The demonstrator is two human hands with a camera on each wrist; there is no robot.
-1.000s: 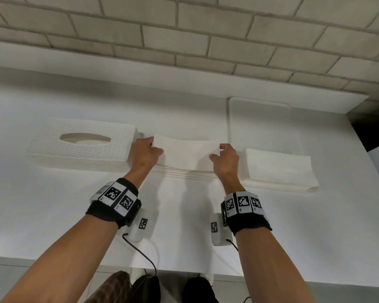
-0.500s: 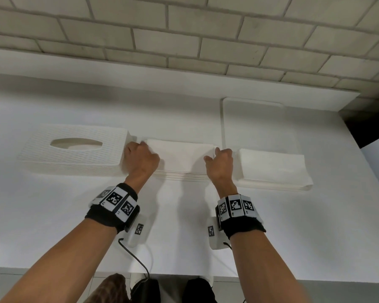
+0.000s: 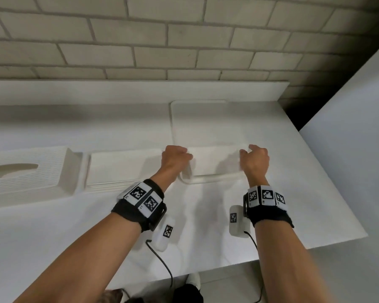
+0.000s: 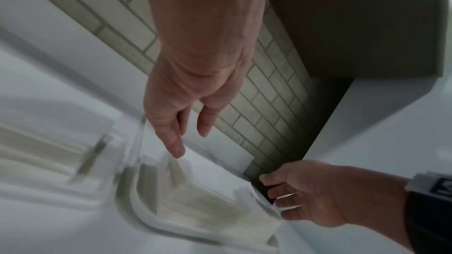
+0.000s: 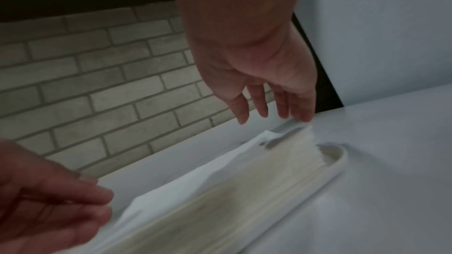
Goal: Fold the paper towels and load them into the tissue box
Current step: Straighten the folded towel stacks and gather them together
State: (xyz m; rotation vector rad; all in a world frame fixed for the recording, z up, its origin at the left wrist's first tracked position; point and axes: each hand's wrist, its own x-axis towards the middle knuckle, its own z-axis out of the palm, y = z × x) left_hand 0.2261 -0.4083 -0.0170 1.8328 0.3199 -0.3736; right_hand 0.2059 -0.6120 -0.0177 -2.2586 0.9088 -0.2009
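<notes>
Fetching the next sheet for folding. Left hand [image 3: 177, 159] and right hand [image 3: 254, 159] over the unfolded paper towels [image 3: 214, 164], fingers loosely apart, seemingly just brushing the top sheet's ends through blur. Next: pinch, lift, fold. Tissue box [image 3: 29, 176] far left of the fingers, beyond the folded stack [image 3: 120, 167].

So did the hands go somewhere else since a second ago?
Yes. Both the left hand and right hand went right, away from the tissue box: off the middle stack, onto the right stack.
</notes>
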